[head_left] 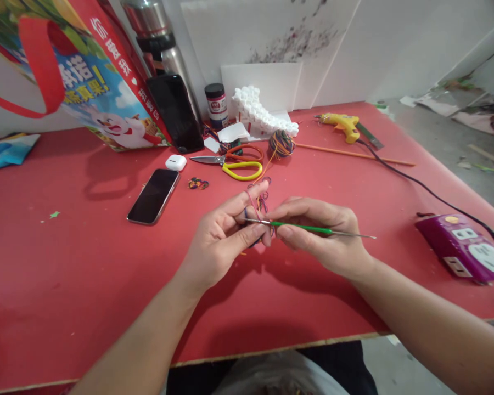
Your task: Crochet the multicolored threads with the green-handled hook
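Observation:
My right hand point(319, 233) pinches a double-ended crochet hook point(304, 226) by its green grip, one thin metal end pointing out to the right. The hook's other end reaches my left hand point(222, 236), which is closed on multicoloured yarn point(253, 204) with a strand running up over the raised index finger. Any stitched piece between the fingers is mostly hidden. Loose curls of yarn lie just behind the hands. A strand leads back to a multicoloured yarn ball point(281, 145). A small crocheted piece point(198, 184) rests on the table to the left.
Scissors point(242, 164) with red and yellow handles, a phone point(154, 196) and a white earbud case point(175, 162) lie beyond my left hand. A yellow glue gun point(341, 125) trails its cord past a purple power strip point(465, 247) at right. A gift bag point(119, 109) stands back left.

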`<state>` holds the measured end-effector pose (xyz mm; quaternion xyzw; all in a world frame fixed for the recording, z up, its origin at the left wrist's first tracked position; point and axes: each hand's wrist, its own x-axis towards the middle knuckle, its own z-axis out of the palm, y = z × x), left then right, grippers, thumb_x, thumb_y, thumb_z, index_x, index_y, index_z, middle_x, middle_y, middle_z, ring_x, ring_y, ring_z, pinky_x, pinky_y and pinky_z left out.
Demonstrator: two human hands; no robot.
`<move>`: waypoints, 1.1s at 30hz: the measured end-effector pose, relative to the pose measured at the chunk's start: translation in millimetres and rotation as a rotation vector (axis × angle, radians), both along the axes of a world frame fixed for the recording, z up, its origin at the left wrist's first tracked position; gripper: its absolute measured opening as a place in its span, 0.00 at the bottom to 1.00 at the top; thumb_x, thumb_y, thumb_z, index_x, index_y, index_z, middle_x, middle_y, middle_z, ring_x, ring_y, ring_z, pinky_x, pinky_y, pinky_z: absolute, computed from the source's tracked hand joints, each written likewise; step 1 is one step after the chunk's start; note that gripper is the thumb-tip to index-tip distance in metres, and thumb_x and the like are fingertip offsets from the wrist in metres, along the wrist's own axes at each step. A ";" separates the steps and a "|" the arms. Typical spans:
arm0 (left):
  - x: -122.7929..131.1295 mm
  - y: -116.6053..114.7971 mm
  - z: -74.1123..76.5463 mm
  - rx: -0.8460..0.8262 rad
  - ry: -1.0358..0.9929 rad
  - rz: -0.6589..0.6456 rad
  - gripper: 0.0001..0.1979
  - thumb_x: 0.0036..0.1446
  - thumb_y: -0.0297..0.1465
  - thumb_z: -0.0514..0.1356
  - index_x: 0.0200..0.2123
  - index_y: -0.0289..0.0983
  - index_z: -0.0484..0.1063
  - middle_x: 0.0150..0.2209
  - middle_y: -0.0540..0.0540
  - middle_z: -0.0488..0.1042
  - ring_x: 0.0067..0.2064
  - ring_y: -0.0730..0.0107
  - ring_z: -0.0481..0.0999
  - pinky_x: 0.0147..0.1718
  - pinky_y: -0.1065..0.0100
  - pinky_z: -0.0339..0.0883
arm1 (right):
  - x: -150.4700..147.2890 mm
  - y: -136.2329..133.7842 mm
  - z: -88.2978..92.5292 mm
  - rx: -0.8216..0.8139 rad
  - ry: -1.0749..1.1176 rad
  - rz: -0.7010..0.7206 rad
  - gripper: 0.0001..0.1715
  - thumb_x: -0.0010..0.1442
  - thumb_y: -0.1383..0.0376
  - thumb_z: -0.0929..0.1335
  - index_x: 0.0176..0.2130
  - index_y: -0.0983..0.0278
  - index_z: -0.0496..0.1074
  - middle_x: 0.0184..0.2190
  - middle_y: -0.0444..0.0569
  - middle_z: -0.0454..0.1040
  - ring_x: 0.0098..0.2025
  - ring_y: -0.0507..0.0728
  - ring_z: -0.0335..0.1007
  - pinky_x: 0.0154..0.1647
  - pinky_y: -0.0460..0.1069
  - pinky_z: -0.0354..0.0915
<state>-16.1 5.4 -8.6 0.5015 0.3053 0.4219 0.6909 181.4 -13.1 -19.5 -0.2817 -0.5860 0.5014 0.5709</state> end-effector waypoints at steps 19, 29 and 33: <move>-0.2 1.8 -0.5 -0.088 -0.060 0.010 0.29 0.63 0.32 0.73 0.67 0.39 0.78 0.34 0.47 0.84 0.38 0.68 0.82 0.45 0.67 0.74 | 4.8 -1.2 -11.2 -0.126 -0.047 -0.099 0.08 0.69 0.60 0.77 0.45 0.60 0.86 0.30 0.47 0.83 0.23 0.50 0.71 0.24 0.47 0.71; 1.5 2.3 3.3 -0.161 -0.171 0.053 0.20 0.61 0.32 0.72 0.57 0.38 0.85 0.39 0.43 0.87 0.41 0.61 0.85 0.45 0.64 0.76 | 4.8 -0.8 -11.6 -0.181 0.049 -0.064 0.05 0.68 0.62 0.78 0.44 0.58 0.87 0.34 0.47 0.85 0.25 0.49 0.75 0.24 0.45 0.73; 2.7 1.7 -1.3 -0.091 -0.094 0.080 0.23 0.62 0.31 0.74 0.60 0.40 0.83 0.37 0.46 0.87 0.40 0.65 0.85 0.48 0.66 0.76 | 3.7 -0.6 -12.4 -0.155 -0.015 -0.098 0.08 0.69 0.62 0.77 0.46 0.61 0.86 0.30 0.47 0.83 0.22 0.49 0.72 0.22 0.45 0.71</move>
